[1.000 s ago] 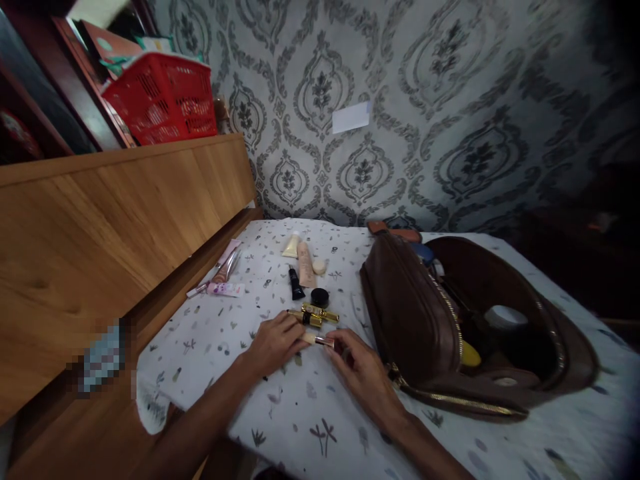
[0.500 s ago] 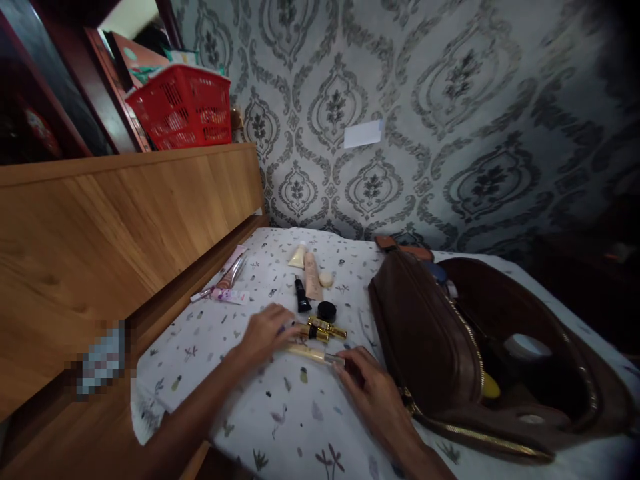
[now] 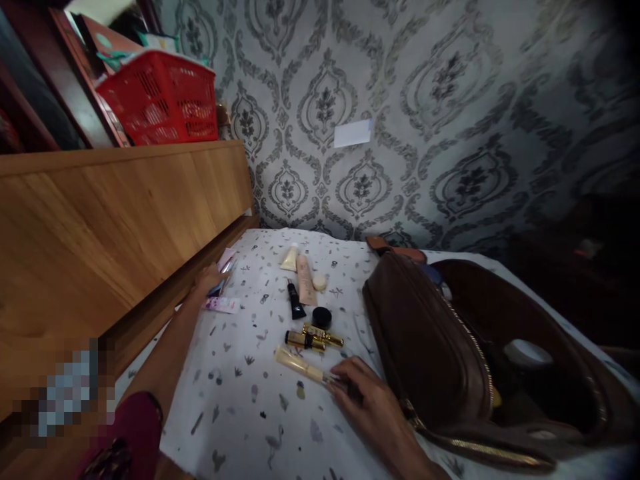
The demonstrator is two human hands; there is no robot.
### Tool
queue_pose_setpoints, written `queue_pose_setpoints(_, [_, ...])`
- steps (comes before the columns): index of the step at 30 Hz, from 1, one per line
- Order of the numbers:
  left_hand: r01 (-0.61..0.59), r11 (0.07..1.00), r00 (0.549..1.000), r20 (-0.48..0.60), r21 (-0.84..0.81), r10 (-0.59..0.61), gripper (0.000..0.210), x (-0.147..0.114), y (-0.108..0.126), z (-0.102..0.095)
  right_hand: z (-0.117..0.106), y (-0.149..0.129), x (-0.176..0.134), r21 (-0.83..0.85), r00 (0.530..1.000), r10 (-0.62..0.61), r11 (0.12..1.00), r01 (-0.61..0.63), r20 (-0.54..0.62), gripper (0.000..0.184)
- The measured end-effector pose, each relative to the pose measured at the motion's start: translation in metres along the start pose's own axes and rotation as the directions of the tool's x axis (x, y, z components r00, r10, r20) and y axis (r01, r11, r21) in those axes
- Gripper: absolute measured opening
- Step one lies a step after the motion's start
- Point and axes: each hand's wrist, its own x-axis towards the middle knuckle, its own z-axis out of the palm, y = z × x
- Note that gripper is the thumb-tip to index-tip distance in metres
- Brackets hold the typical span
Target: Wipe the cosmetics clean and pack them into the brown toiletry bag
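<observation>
My left hand [image 3: 206,280] is at the far left edge of the cloth, fingers closed by a small dark-blue item [image 3: 216,289] too blurred to name. Beside it lie slim tubes, among them a pink-and-white tube [image 3: 223,305]. My right hand [image 3: 367,397] pinches the clear end of a pale yellow cosmetic tube [image 3: 300,365] lying on the cloth. Just behind this tube are a black-and-gold cosmetic tube [image 3: 304,341] and a gold one [image 3: 333,339]. Farther back sit a round black pot [image 3: 321,317], a black tube [image 3: 295,300], a beige tube [image 3: 305,280] and a cream tube [image 3: 290,258].
An unzipped brown leather bag [image 3: 415,333] stands at the right, with a white round item [image 3: 527,353] inside. A small cream-lidded pot [image 3: 319,283] is by the beige tube. A wooden panel [image 3: 125,220] borders the left, with a red basket [image 3: 165,97] above it.
My left hand has moved left and away from the gold tubes to the tubes at the cloth's edge, carrying a small bluish item. My right hand stays on the pale yellow tube, now more tilted.
</observation>
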Motion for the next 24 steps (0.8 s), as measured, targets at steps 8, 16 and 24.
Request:
queue_pose_setpoints(8, [-0.312, 0.913, 0.910, 0.194, -0.262, 0.366, 0.078, 0.006, 0.003, 0.002, -0.002, -0.005, 0.002, -0.022, 1.000, -0.013, 1.000, 0.013, 0.027, 0.011])
queue_pose_setpoints(16, [-0.450, 0.786, 0.740, 0.316, -0.424, 0.593, 0.056, -0.008, 0.024, -0.004, -0.001, -0.003, 0.000, -0.024, 0.999, -0.028, 0.999, 0.029, 0.020, 0.011])
queue_pose_setpoints(24, [-0.476, 0.813, 0.756, 0.315, -0.336, 0.573, 0.055, -0.011, 0.052, 0.013, -0.001, -0.004, 0.000, -0.044, 0.999, -0.008, 0.999, 0.010, 0.037, 0.013])
